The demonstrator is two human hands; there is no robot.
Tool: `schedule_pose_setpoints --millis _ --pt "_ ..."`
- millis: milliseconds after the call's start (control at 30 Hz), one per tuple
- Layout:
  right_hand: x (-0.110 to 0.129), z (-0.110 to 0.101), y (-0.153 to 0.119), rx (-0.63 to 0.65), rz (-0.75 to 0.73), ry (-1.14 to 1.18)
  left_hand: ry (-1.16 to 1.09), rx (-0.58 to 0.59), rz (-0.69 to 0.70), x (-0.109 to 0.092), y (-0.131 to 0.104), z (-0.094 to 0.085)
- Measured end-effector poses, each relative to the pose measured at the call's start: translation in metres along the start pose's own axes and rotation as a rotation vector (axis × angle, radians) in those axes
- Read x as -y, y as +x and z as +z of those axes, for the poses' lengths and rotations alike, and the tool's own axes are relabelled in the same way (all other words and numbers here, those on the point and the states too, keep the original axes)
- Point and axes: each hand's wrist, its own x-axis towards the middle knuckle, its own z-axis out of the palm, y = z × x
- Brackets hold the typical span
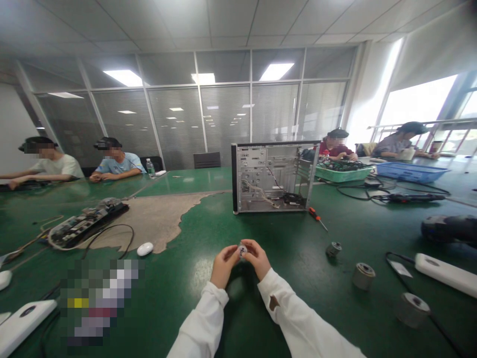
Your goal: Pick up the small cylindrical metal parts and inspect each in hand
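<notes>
Close above the green table, my left hand (224,264) and my right hand (258,259) meet with thumbs and fingers closed around a small round metallic part (242,250). Its face shows dark spots or holes, but it is too small to tell its exact kind. To the right stand metal cylinders: a small one (333,249), a larger one (363,276) and another large one (412,309). Beyond my hands an open computer case (274,176) stands upright, with cables inside. Beside its right corner lies a screwdriver (317,219) with an orange and black handle.
Left on the table (208,223) lie a long opened device with exposed circuitry (89,223) and a white oval object (145,249). A green basket (345,172) and a blue basket (412,172) stand far right. Cables run along the right side. Several people sit across the table.
</notes>
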Motion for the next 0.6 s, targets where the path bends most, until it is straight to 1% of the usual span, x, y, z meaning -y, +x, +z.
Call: schedule_pose_setpoints --millis 100,267,367,500,600 --pt "0.0004 0.0008 -0.0028 0.03 -0.067 -0.11 -0.036 0.0 -0.03 -0.0006 0.0007 -0.0015" --pt "0.0037 0.0017 -0.0053 0.02 -0.105 -0.186 -0.066 0.055 -0.058 -0.0022 0.0011 -0.0036" --pt "0.0058 0.0011 -0.0063 0.035 -0.133 -0.234 -0.067 0.077 -0.044 -0.003 0.0009 -0.0045" --pt "0.0081 0.0009 -0.008 0.071 -0.189 -0.281 -0.11 0.068 -0.025 -0.0038 0.0005 -0.0051" --pt "0.0078 0.0009 -0.0086 0.085 -0.196 -0.286 -0.17 0.049 -0.052 -0.0049 0.0001 -0.0044"
